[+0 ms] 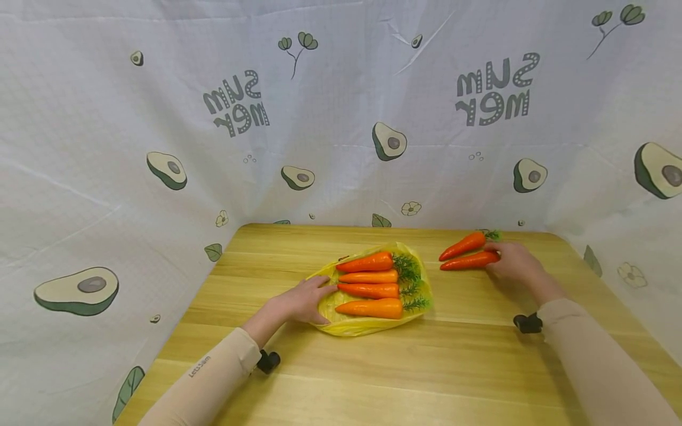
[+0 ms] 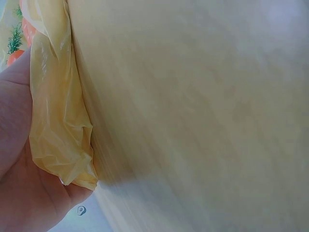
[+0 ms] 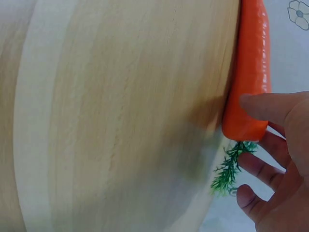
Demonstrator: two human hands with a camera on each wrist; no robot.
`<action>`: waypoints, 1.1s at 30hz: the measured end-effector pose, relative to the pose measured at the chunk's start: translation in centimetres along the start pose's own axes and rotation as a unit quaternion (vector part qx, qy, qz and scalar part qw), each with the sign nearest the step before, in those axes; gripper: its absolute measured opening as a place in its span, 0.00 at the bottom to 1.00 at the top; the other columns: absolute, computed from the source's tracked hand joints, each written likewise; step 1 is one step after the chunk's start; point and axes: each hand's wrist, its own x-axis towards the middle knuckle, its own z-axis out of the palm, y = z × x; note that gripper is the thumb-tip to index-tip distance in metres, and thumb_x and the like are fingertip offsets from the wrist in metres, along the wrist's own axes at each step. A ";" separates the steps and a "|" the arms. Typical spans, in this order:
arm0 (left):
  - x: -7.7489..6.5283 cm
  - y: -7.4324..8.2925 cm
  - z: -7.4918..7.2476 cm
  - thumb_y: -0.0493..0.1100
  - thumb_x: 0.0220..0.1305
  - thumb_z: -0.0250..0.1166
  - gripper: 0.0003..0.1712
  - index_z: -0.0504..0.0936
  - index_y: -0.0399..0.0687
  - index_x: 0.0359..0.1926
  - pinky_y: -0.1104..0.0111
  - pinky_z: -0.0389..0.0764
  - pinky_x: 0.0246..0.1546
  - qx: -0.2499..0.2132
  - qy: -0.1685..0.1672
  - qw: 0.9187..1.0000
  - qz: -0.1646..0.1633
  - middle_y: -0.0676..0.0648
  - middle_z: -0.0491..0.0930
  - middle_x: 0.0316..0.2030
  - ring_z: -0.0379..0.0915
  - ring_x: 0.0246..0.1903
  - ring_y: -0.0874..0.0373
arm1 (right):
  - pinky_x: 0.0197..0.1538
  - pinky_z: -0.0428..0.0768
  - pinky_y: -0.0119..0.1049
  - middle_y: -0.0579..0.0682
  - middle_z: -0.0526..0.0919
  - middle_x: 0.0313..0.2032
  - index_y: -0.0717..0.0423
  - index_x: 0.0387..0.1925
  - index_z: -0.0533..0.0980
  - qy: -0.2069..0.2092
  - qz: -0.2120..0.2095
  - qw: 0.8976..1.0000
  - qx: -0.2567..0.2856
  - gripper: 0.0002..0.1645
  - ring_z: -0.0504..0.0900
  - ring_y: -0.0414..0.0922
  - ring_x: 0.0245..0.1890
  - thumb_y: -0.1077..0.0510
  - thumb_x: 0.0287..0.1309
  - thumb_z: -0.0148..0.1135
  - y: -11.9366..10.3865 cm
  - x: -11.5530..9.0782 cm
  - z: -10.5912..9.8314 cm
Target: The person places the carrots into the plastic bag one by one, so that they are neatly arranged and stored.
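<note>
Four toy-like orange carrots with green tops lie side by side on a yellow plastic bag, tips to the left. My left hand holds the bag's left edge, fingers spread near the carrot tips; in the left wrist view, crumpled yellow plastic runs along the thumb and palm. Toward the back right, my right hand grips the thick end of a red-orange carrot, whose thumb-side surface shows in the right wrist view. Another carrot lies just behind it.
Everything lies on a light wooden table. A white cloth with avocado prints hangs along its back and sides. A black wrist camera sits on the right cuff, and another on the left.
</note>
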 end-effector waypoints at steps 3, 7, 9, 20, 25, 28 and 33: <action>0.0 0.1 0.0 0.61 0.58 0.73 0.49 0.65 0.51 0.75 0.41 0.56 0.73 -0.003 0.000 1.000 0.000 0.40 0.56 0.77 0.51 0.76 0.44 | 0.58 0.70 0.71 0.77 0.75 0.55 0.67 0.62 0.73 0.000 -0.007 1.000 -0.010 0.32 0.74 0.72 0.52 0.59 0.56 0.63 0.0 -0.1 0.0; 0.0 0.1 -0.1 0.61 0.58 0.73 0.49 0.64 0.52 0.75 0.41 0.56 0.74 -0.003 -0.001 1.000 0.000 0.40 0.55 0.77 0.51 0.76 0.44 | 0.56 0.71 0.71 0.76 0.77 0.53 0.68 0.61 0.74 0.000 -0.017 1.000 -0.016 0.31 0.76 0.70 0.49 0.60 0.56 0.65 -0.1 -0.1 -0.1; 0.0 0.1 -0.1 0.61 0.58 0.73 0.49 0.64 0.52 0.75 0.41 0.56 0.74 -0.002 -0.001 1.000 0.000 0.40 0.55 0.77 0.51 0.76 0.44 | 0.56 0.71 0.71 0.75 0.78 0.52 0.68 0.61 0.74 -0.002 -0.022 1.000 -0.017 0.30 0.76 0.69 0.48 0.60 0.56 0.66 -0.1 -0.2 -0.1; -0.1 0.2 -0.1 0.61 0.59 0.72 0.49 0.63 0.53 0.76 0.43 0.55 0.74 0.000 -0.009 1.000 -0.005 0.40 0.54 0.77 0.50 0.77 0.44 | 0.53 0.72 0.69 0.72 0.80 0.50 0.68 0.59 0.76 -0.011 -0.024 0.999 -0.025 0.28 0.75 0.67 0.47 0.58 0.59 0.66 -0.1 -0.6 0.0; -0.1 0.1 -0.1 0.62 0.59 0.72 0.49 0.63 0.53 0.76 0.43 0.55 0.74 0.000 -0.009 1.000 -0.006 0.40 0.54 0.77 0.50 0.77 0.44 | 0.55 0.72 0.69 0.73 0.79 0.52 0.69 0.60 0.75 -0.020 -0.016 0.999 -0.030 0.29 0.73 0.68 0.49 0.57 0.60 0.66 0.0 -0.6 0.0; -0.1 0.0 -0.1 0.62 0.59 0.72 0.50 0.63 0.52 0.76 0.43 0.55 0.74 0.001 -0.006 1.000 -0.004 0.40 0.55 0.77 0.51 0.77 0.44 | 0.55 0.71 0.69 0.74 0.78 0.53 0.69 0.60 0.75 -0.024 -0.014 0.999 -0.033 0.31 0.73 0.68 0.49 0.55 0.60 0.66 0.2 -0.7 0.0; 0.0 0.0 -0.1 0.62 0.59 0.72 0.49 0.64 0.52 0.76 0.42 0.56 0.74 0.003 -0.002 1.000 -0.001 0.39 0.55 0.77 0.51 0.76 0.43 | 0.55 0.71 0.69 0.74 0.79 0.52 0.70 0.59 0.75 -0.023 -0.021 0.999 -0.041 0.30 0.72 0.69 0.49 0.55 0.60 0.67 0.4 -0.9 0.0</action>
